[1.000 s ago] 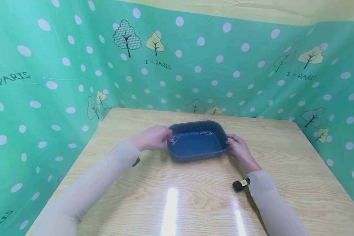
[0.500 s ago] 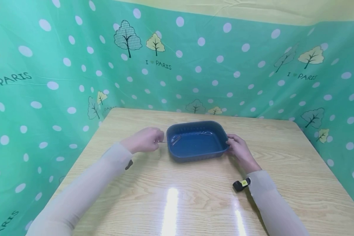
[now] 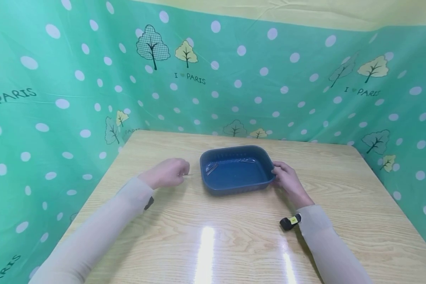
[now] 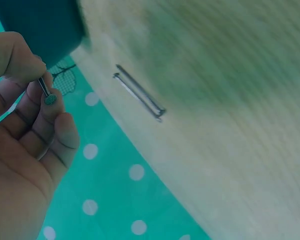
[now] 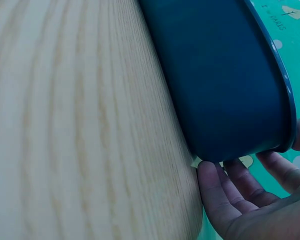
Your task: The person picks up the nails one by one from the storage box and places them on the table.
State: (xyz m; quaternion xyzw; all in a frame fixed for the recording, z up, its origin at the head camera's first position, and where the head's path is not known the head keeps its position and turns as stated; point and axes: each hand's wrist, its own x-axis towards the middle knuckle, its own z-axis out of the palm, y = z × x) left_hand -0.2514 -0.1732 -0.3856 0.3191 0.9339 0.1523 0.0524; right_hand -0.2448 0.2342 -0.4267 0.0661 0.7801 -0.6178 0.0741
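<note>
My left hand (image 3: 167, 172) is just left of the blue bin (image 3: 234, 190), above the table. In the left wrist view, its thumb and fingers pinch a thin metal nail (image 4: 45, 89), with the flat round head showing. Two more nails (image 4: 139, 94) lie side by side on the table near that hand; the hand hides them in the head view. Several nails (image 3: 212, 169) lie inside the bin at its left end, and others at its back wall. At the bin's right end, my right hand (image 3: 286, 177) grips it, thumb at the rim and fingertips against the outer wall.
The bin stands on a light wood-grain table (image 3: 241, 228). A green dotted cloth (image 3: 241, 90) hangs behind and along both sides. Each wrist carries a small black camera (image 3: 288, 223).
My left hand has moved left, from the bin's left rim to a spot over the table, with the nail in its fingers. The right hand and bin stay put.
</note>
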